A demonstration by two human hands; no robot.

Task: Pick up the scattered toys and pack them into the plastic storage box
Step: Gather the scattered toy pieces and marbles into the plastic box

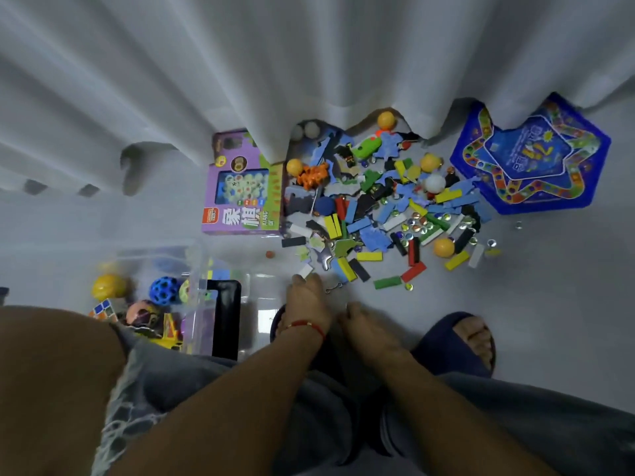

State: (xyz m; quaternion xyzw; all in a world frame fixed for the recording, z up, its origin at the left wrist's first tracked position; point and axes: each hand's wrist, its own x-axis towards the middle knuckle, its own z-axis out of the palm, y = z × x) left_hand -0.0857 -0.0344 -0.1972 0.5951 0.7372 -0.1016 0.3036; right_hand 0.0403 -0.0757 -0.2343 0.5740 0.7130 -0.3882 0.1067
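A heap of scattered toys (pixel 385 207) lies on the grey floor: coloured domino blocks, blue foam pieces, glass beads, orange balls, a white ball (pixel 435 183) and an orange figure (pixel 311 175). The clear plastic storage box (pixel 192 269) stands at the left, holding a blue holed ball (pixel 164 291), a yellow ball (pixel 108 286) and a puzzle cube (pixel 102 309). My left hand (pixel 307 300), with a red wrist string, reaches down with its fingertips beside a white block (pixel 305 270). My right hand (pixel 360 324) hangs next to it, fingers loosely curled, and its palm is hidden.
A purple game box (pixel 240 187) lies left of the heap, partly under a white curtain (pixel 309 80). A blue star-shaped game board (pixel 529 156) lies at the right. A black latch (pixel 225 317) sits on the box. My slippered foot (pixel 470 338) stands at the right, and my knees fill the bottom.
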